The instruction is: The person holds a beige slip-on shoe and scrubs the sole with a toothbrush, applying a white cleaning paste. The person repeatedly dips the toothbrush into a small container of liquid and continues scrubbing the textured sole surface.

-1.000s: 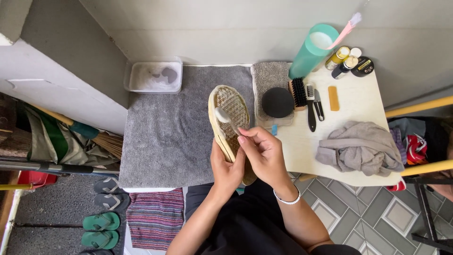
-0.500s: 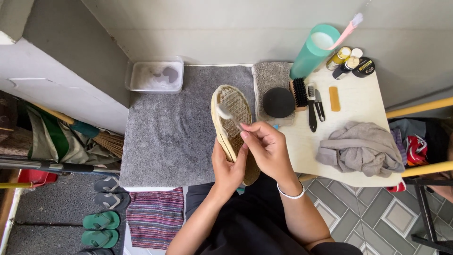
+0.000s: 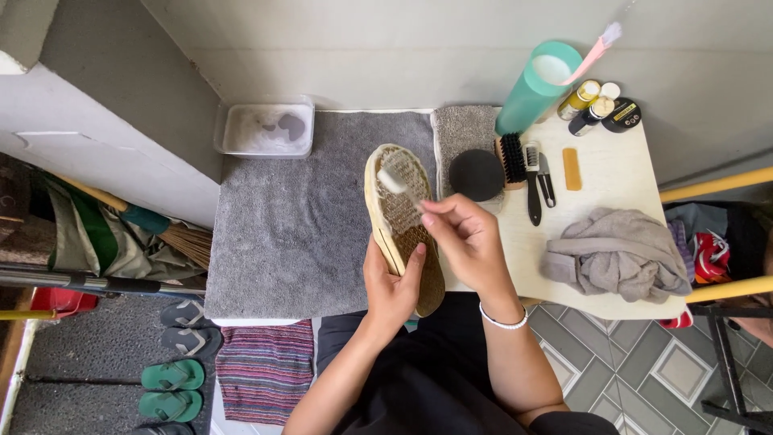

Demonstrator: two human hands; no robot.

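My right hand (image 3: 469, 242) fingers pinch a small brush (image 3: 400, 187), bristles on the shoe (image 3: 400, 225) sole near the toe. Left hand (image 3: 392, 282) grips the shoe's heel end, sole up, above the grey towel (image 3: 298, 225). Just right: round black sponge (image 3: 476, 174), brushes on the table (image 3: 612, 169), crumpled grey cloth (image 3: 616, 256), green cup (image 3: 535, 89).

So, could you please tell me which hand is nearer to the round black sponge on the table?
Right. The right hand sits just below the round black sponge, holding a small brush; the left hand grips the shoe lower down, farther away.
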